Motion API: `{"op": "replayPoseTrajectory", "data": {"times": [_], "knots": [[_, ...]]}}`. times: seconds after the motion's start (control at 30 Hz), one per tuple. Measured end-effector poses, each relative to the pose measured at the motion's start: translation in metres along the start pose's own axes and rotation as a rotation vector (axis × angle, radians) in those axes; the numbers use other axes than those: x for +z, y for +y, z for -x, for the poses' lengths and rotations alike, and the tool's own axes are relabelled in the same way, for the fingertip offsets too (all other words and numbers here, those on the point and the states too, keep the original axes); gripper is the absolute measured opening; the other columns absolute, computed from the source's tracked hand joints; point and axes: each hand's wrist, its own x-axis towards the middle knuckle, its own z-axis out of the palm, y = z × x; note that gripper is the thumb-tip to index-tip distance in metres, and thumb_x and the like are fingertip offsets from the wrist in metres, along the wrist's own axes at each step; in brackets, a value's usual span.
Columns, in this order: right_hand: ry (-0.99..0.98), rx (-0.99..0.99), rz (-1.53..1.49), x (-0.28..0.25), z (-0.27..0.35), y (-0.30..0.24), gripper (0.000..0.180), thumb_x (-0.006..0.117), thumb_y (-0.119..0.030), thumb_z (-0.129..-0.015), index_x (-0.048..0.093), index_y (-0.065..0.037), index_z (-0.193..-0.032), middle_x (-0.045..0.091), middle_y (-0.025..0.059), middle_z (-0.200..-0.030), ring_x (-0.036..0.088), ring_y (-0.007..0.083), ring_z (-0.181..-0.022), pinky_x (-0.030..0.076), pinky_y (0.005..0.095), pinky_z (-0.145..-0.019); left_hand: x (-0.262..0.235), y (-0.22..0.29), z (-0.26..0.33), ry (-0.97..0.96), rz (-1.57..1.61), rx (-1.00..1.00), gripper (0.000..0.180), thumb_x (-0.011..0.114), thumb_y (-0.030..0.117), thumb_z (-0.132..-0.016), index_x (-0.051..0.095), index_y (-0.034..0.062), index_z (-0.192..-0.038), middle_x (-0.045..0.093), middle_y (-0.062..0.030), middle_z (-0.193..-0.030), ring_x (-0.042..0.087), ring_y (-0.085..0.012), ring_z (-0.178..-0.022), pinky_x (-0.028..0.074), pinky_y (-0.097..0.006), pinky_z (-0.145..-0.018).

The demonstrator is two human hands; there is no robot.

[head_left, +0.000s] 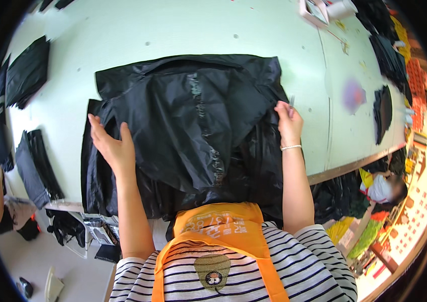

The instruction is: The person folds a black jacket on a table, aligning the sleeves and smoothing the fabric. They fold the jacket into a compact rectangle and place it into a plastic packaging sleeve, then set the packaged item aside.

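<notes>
A black, slightly shiny garment (168,116) lies spread over the pale table in front of me, its near part reaching my orange apron. A wrinkled, glossy seam or strip runs down its middle, and a folded opening shows along its far edge. My left hand (114,148) rests against the garment's left side, fingers spread and thumb apart, gripping nothing. On the other side, my right hand (289,123) pinches the garment's right edge between thumb and fingers. What the layers underneath look like is mostly hidden.
Folded black garments (28,71) and another dark stack (37,166) lie on the table's left. At right are a small dark pile (382,115) and a blurred purple item (354,95). A white box (315,12) sits far right. Other people are beyond both sides.
</notes>
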Motion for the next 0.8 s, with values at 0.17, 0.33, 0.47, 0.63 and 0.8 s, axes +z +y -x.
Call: {"op": "replayPoseTrajectory", "data": {"times": [0.17, 0.33, 0.47, 0.63, 0.8], "knots": [[-0.046, 0.083, 0.046, 0.014, 0.002, -0.005, 0.033, 0.074, -0.01, -0.076, 0.06, 0.005, -0.102, 0.065, 0.0028, -0.08, 0.057, 0.0069, -0.071, 0.045, 0.0192, -0.068, 0.042, 0.1, 0.007, -0.442, 0.35, 0.243, 0.052, 0.068, 0.012, -0.078, 0.05, -0.0009, -0.125, 0.051, -0.0195, -0.128, 0.048, -0.0327, -0.118, 0.039, -0.038, -0.1], [-0.073, 0.167, -0.149, 0.015, 0.004, -0.01, 0.029, 0.069, 0.0, -0.076, 0.058, 0.0, -0.103, 0.063, 0.0013, -0.077, 0.048, 0.0034, -0.055, 0.038, 0.0185, -0.049, 0.112, 0.145, 0.048, -0.777, 0.078, 0.691, 0.064, 0.065, 0.034, -0.08, 0.044, 0.0023, -0.132, 0.04, -0.0154, -0.14, 0.034, -0.0333, -0.132, 0.028, -0.048, -0.107], [-0.17, 0.225, -0.427, 0.011, 0.008, -0.013, 0.033, 0.065, 0.002, -0.079, 0.054, -0.001, -0.11, 0.061, 0.0003, -0.078, 0.041, 0.0007, -0.048, 0.027, 0.0172, -0.039, 0.142, 0.133, 0.067, -0.764, -0.114, 0.746, 0.069, 0.064, 0.042, -0.081, 0.042, 0.0052, -0.135, 0.037, -0.0108, -0.144, 0.03, -0.0322, -0.134, 0.024, -0.053, -0.108], [-0.23, 0.258, -0.516, 0.009, 0.002, -0.011, 0.035, 0.065, 0.0, -0.081, 0.051, 0.0, -0.113, 0.059, -0.0005, -0.077, 0.038, 0.0006, -0.045, 0.027, 0.0174, -0.039, 0.145, 0.138, 0.066, -0.723, 0.01, 0.64, 0.061, 0.069, 0.041, -0.076, 0.053, 0.0053, -0.124, 0.048, -0.0098, -0.134, 0.042, -0.0302, -0.124, 0.028, -0.051, -0.105], [-0.263, 0.198, -0.474, 0.013, 0.007, -0.025, 0.032, 0.066, 0.0, -0.081, 0.053, -0.001, -0.11, 0.06, -0.0001, -0.077, 0.041, 0.0, -0.048, 0.028, 0.0166, -0.039, 0.155, 0.176, 0.058, -0.797, 0.411, 0.178, 0.027, 0.074, 0.018, -0.074, 0.068, 0.0016, -0.094, 0.067, -0.0078, -0.091, 0.062, -0.0183, -0.084, 0.046, -0.033, -0.078]]}}
